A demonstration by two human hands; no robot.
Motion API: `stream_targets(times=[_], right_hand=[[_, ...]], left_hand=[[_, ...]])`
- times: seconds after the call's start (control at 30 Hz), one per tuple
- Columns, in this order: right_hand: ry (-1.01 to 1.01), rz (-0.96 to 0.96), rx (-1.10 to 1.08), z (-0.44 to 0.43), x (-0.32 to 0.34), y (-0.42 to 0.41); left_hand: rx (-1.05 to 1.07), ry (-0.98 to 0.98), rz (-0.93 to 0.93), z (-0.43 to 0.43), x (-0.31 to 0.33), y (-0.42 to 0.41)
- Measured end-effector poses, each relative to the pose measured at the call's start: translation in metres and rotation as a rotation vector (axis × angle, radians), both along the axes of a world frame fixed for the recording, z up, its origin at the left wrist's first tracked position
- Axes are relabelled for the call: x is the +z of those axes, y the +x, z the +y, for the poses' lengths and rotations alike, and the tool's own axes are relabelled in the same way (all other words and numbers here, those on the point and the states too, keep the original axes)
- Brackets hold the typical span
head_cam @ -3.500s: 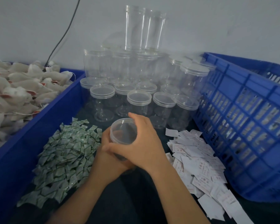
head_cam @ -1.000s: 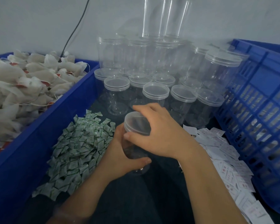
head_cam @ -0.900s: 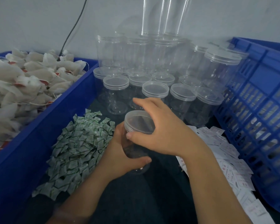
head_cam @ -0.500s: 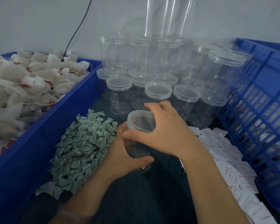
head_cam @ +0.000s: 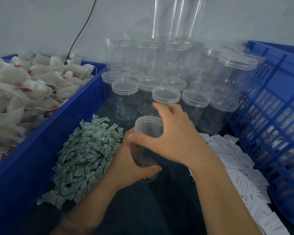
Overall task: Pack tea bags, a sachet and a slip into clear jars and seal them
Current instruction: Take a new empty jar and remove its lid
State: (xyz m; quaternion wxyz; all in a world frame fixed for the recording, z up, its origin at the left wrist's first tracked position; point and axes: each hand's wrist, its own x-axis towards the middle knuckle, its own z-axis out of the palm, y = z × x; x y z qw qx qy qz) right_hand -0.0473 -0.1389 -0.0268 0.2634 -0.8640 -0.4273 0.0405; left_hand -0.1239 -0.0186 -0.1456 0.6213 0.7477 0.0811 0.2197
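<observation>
A grey wall (head_cam: 41,22) backs a dark bench (head_cam: 143,209). At its middle stands a clear jar (head_cam: 147,128). The left hand (head_cam: 127,168) grips its lower body, and the right hand (head_cam: 175,139) curls over the lid (head_cam: 148,122), thumb and fingers on the rim. What is inside the jar is unclear through the dim plastic. Green sachets (head_cam: 85,158) are heaped towards the left edge and white slips (head_cam: 241,167) towards the right. Empty lidded jars (head_cam: 166,95) are stacked along the far edge. Tea bags (head_cam: 24,92) fill a blue crate (head_cam: 41,150) on the left, and a slatted blue crate (head_cam: 270,124) stands on the right.
</observation>
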Motion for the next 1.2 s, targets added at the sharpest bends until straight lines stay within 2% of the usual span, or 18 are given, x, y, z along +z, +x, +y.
stream_targets(times=[0.07, 0.2, 0.27, 0.37, 0.6, 0.77, 0.9, 1.0, 1.1, 1.17, 1.2], right_hand=[[-0.045, 0.053, -0.014, 0.000, -0.002, 0.002], [0.133, 0.171, 0.180, -0.007, 0.002, 0.008], [0.138, 0.151, 0.137, -0.008, 0.000, 0.013], [-0.006, 0.150, 0.031, -0.007, -0.004, 0.017], [0.147, 0.188, 0.149, -0.006, -0.008, 0.020], [0.087, 0.082, 0.054, 0.001, -0.011, 0.015], [0.240, 0.184, 0.187, -0.006, -0.009, 0.018], [0.304, 0.345, 0.302, -0.012, -0.008, 0.024], [0.388, 0.534, 0.418, -0.012, -0.009, 0.027], [0.530, 0.674, 0.481, -0.010, -0.010, 0.031], [0.621, 0.811, 0.499, -0.009, -0.010, 0.033]], left_hand=[[0.010, 0.002, -0.002, 0.000, 0.001, 0.000], [0.027, 0.018, -0.021, 0.000, 0.001, 0.000], [0.028, 0.020, -0.019, 0.000, 0.001, 0.000], [0.019, 0.016, -0.025, -0.001, 0.002, -0.001], [0.042, -0.036, -0.076, 0.001, 0.008, 0.001], [-0.008, 0.003, -0.080, 0.000, 0.011, -0.003], [-0.141, -0.032, -0.107, 0.005, 0.015, -0.004], [-0.327, -0.188, -0.027, 0.011, 0.015, -0.009], [-0.628, -0.388, 0.063, 0.017, 0.016, -0.011], [-0.892, -0.464, 0.096, 0.018, 0.017, -0.010], [-0.981, -0.487, 0.095, 0.018, 0.017, -0.010]])
